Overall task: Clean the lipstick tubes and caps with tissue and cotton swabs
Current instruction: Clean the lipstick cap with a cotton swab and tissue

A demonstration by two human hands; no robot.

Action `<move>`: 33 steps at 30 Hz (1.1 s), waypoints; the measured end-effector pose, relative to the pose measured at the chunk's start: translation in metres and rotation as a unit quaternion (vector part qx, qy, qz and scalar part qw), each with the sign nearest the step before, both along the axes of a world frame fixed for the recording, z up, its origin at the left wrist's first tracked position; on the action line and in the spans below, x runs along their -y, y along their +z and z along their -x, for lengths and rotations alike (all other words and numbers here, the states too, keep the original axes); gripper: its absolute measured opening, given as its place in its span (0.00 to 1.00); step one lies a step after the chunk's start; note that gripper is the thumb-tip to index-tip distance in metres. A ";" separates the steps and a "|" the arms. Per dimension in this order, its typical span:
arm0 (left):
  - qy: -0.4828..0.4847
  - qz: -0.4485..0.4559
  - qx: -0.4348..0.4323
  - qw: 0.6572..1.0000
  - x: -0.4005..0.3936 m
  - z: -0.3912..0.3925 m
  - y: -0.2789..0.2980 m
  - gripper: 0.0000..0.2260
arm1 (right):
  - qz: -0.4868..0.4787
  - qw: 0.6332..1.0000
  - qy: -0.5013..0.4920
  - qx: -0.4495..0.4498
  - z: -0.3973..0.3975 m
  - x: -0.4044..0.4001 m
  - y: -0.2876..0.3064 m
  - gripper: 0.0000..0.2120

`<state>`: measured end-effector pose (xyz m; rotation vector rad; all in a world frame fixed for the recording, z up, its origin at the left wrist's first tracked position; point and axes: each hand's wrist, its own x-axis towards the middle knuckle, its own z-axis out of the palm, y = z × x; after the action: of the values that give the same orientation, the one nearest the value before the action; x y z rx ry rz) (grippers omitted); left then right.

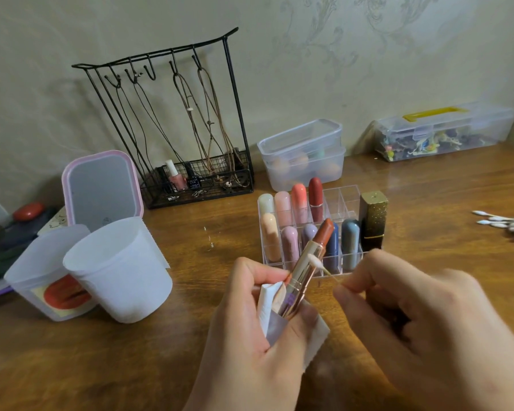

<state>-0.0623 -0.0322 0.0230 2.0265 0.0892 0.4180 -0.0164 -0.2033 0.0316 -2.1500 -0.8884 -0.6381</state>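
My left hand (250, 330) grips an uncapped rose-gold lipstick tube (301, 274) with its brown-red bullet wound out, together with a folded white tissue (269, 307). Between finger and thumb, my right hand (422, 318) pinches a cotton swab (319, 264) whose white tip touches the metal collar of the tube. Behind them a clear acrylic organizer (350, 200) holds several capped lipsticks in pastel and red colours. A black and gold lipstick (373, 221) stands at its right end.
A pile of cotton swabs (511, 222) lies at the right edge. Two white tissue containers (119, 271) lie at the left before a pink-framed mirror (101, 188). A black wire jewellery rack (175, 129), a clear sponge box (303, 152) and a lidded storage case (439, 134) stand along the wall.
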 end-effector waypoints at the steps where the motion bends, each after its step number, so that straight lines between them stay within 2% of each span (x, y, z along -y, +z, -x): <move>1: 0.000 0.009 -0.002 1.000 0.000 0.000 0.001 0.18 | -0.003 1.000 -0.002 -0.003 0.000 0.001 0.000 0.08; 10: -0.010 0.063 0.004 0.998 0.001 0.000 0.009 0.16 | -0.006 1.000 0.014 -0.011 -0.001 0.002 0.000 0.06; 16: -0.055 0.160 -0.028 0.985 0.000 -0.002 0.007 0.12 | -0.008 1.000 0.010 -0.004 -0.003 0.003 0.002 0.05; 22: -0.093 0.231 -0.024 0.968 0.001 -0.003 0.002 0.15 | 0.008 1.000 0.022 0.003 -0.003 0.002 0.001 0.04; 26: -0.101 0.214 -0.026 0.971 0.000 -0.002 0.001 0.13 | -0.008 1.000 0.017 -0.002 -0.005 0.003 0.002 0.05; 29: -0.098 0.252 -0.052 0.961 0.002 0.000 0.005 0.08 | 0.025 0.999 0.041 0.015 -0.004 0.003 0.002 0.04; 33: -0.101 0.214 -0.031 0.971 0.000 0.000 0.005 0.17 | 0.002 0.999 0.040 0.022 -0.005 -0.001 0.002 0.06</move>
<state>-0.0623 -0.0326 0.0276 1.6033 0.0084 0.1852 -0.0109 -0.2023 0.0337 -2.1006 -0.9952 -0.6448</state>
